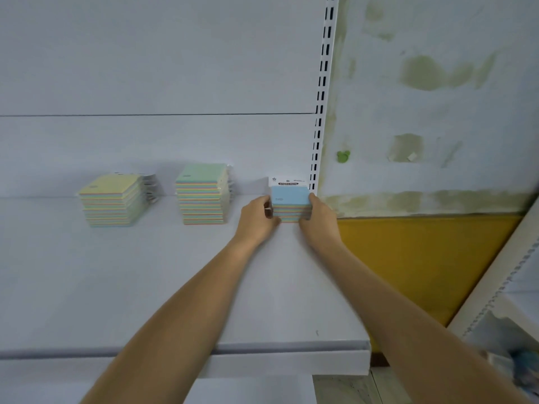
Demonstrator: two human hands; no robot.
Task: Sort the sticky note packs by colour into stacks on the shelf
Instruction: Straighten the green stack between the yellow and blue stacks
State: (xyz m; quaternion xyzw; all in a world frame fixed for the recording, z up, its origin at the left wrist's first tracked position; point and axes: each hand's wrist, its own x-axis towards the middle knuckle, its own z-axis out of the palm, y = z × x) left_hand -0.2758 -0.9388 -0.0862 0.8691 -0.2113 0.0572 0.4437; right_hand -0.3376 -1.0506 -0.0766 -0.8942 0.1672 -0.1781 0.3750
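Three stacks of sticky note packs stand along the back of a white shelf (145,287). The left stack (112,199) has a yellow pack on top. A green pack tops the middle stack (202,195). At the right, by the upright post, is a shorter stack with a blue top (289,201) and a white header card. My left hand (258,218) presses its left side and my right hand (319,220) its right side, so both hold this stack between them.
A slotted white upright (322,91) rises right behind the blue stack. Beyond it is a stained wall (431,97) with a yellow panel (423,263) below. Another white rack edge (501,290) slants at the far right.
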